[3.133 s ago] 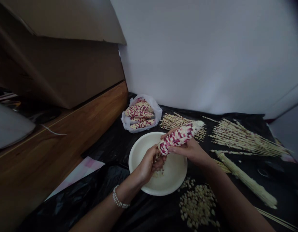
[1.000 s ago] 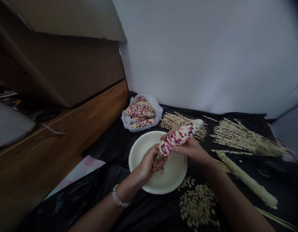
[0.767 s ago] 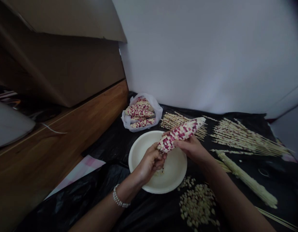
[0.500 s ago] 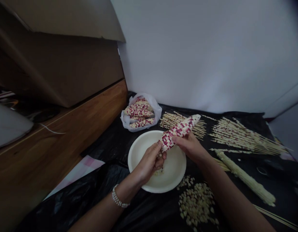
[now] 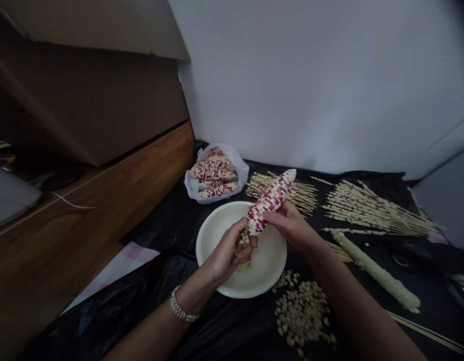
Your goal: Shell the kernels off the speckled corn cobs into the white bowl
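Note:
A red and white corn cob [image 5: 271, 203] is tilted up to the right above a white bowl [image 5: 213, 225]. My right hand [image 5: 290, 223] is wrapped round its right side, with the thumb across the kernels. At the cob's lower end is my left hand [image 5: 232, 250], fingers curled round several loose kernels [image 5: 244, 237]. A beaded bracelet circles my left wrist. A few kernels lie in the bowl, partly hidden behind my left hand.
Behind the bowl, a plastic bag [image 5: 241, 173] holds several cobs. Sticks threaded with kernels [image 5: 360, 205] lie at the right, near a bare cob [image 5: 378, 271]. Loose kernels [image 5: 303, 316] are piled on black plastic. A cardboard box [image 5: 104, 105] stands left.
The cob has turned slightly more upright, its tip moving left. More kernels show in my left hand. The whole view has shifted slightly.

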Action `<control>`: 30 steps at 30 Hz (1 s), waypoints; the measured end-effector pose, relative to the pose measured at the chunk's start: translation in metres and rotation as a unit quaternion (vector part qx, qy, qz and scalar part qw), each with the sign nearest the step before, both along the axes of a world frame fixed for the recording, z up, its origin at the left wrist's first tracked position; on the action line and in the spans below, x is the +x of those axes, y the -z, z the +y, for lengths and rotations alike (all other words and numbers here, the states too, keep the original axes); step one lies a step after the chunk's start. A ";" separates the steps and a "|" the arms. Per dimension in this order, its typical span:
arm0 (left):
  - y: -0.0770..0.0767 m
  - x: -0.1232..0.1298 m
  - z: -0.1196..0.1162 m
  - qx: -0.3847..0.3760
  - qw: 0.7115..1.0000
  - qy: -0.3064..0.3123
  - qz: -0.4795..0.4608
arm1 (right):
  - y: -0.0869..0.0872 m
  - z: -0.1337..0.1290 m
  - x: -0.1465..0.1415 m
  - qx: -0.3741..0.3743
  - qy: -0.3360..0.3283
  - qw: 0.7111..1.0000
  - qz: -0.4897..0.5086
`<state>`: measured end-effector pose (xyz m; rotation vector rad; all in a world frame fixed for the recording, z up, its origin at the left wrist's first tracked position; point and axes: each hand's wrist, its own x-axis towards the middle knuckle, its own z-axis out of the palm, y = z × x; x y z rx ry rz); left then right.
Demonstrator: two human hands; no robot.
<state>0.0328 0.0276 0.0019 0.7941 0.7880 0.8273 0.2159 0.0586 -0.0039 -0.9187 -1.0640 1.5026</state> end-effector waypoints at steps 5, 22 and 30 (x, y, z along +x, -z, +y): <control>0.000 0.000 0.000 0.015 0.999 0.002 0.032 | -0.002 -0.001 0.000 0.017 -0.006 0.999 -0.042; 0.008 0.002 -0.001 0.026 0.999 0.010 0.039 | -0.012 -0.004 -0.005 0.024 0.005 0.996 -0.088; 0.001 0.000 0.001 -0.006 1.000 0.008 0.002 | -0.007 -0.002 0.002 0.029 0.014 0.996 -0.084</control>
